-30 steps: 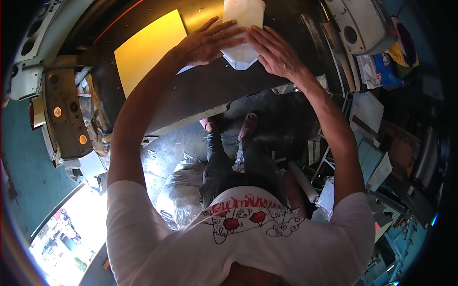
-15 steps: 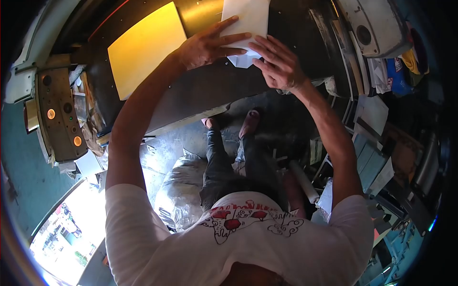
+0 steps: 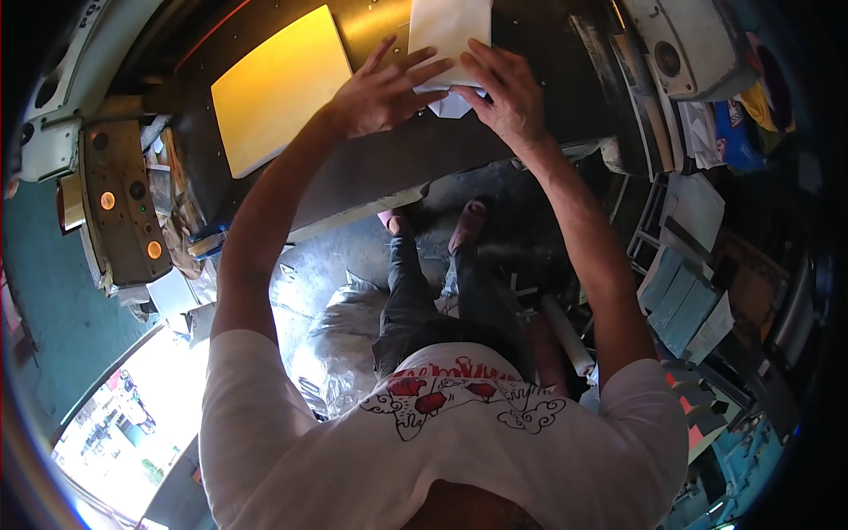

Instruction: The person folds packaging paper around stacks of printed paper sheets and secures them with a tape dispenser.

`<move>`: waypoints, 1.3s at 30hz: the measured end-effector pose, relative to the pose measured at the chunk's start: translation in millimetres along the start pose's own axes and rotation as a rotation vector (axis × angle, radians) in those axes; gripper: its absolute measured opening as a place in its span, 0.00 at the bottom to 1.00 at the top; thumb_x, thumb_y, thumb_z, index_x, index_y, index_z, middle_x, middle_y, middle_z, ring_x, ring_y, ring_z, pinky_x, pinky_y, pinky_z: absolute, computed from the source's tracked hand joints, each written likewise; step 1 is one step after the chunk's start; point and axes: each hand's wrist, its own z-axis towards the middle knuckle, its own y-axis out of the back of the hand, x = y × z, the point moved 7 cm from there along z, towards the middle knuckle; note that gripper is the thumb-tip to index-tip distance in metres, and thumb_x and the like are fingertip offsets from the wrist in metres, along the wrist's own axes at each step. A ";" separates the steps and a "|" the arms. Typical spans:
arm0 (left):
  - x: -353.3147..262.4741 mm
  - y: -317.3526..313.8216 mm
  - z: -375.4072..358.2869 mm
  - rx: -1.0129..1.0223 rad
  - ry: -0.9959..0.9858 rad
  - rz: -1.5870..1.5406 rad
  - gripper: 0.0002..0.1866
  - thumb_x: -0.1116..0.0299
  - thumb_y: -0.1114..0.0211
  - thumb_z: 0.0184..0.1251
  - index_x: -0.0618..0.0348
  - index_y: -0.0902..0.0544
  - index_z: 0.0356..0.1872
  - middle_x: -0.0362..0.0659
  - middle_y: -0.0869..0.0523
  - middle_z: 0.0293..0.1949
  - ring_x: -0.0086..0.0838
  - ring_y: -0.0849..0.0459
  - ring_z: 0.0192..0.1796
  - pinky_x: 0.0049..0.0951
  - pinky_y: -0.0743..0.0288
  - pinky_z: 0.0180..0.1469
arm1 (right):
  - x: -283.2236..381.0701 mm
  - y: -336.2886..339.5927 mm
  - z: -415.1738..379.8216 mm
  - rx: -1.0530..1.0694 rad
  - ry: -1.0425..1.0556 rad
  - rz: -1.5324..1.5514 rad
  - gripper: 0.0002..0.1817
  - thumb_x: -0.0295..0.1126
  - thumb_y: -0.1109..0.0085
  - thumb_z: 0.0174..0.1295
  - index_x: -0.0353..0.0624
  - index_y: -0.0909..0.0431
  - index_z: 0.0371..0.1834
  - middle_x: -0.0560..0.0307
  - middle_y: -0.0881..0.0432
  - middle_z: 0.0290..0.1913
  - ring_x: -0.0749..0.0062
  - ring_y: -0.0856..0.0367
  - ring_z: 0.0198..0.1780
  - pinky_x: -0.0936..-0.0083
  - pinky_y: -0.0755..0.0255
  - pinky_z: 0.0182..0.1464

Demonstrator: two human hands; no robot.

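Observation:
A folded white paper (image 3: 450, 31) lies on the dark tabletop at the top of the view, with a small flap at its near end. My left hand (image 3: 386, 93) has its fingers spread, their tips over the paper's left near part. My right hand (image 3: 512, 93) is at the near right corner, fingers on top and thumb at the near edge by the flap, gripping the paper there. The fingers partly hide that near edge. Left of my left hand lies a stack of flat sheets (image 3: 283, 88), lit yellow.
The dark table (image 3: 353, 172) has a worn front edge. At the left is a control panel (image 3: 128, 203) with two orange lights; a pale machine housing (image 3: 676, 49) stands at the upper right. Plastic-wrapped bundles (image 3: 344, 340) lie on the floor beside my legs.
The view has shifted slightly. My left hand has slid a little towards me, lifting its index finger off the paper. My right thumb has moved in to the near edge by the flap.

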 end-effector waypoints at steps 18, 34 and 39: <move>-45.6 -15.4 18.8 0.081 -0.128 0.251 0.18 0.59 0.28 0.55 0.44 0.09 0.48 0.31 0.18 0.43 0.27 0.21 0.52 0.39 0.25 0.55 | -0.9 0.6 -3.2 -0.015 0.015 -0.002 0.32 0.34 0.17 0.50 0.53 0.18 0.62 0.68 0.20 0.69 0.60 0.17 0.59 0.68 0.14 0.55; -52.1 -12.0 39.7 0.263 -0.394 0.397 0.06 0.58 0.31 0.54 0.44 0.11 0.28 0.30 0.19 0.41 0.25 0.22 0.57 0.33 0.26 0.56 | 0.0 2.5 -3.2 0.024 0.009 0.008 0.34 0.31 0.19 0.49 0.51 0.20 0.63 0.66 0.22 0.71 0.60 0.18 0.61 0.67 0.14 0.55; -53.9 -20.2 44.0 0.265 -0.388 0.382 0.08 0.56 0.31 0.52 0.45 0.15 0.28 0.32 0.18 0.41 0.26 0.21 0.60 0.33 0.25 0.55 | -1.7 0.7 -4.5 0.038 0.021 -0.024 0.36 0.30 0.19 0.48 0.52 0.22 0.64 0.66 0.23 0.72 0.60 0.18 0.61 0.67 0.13 0.54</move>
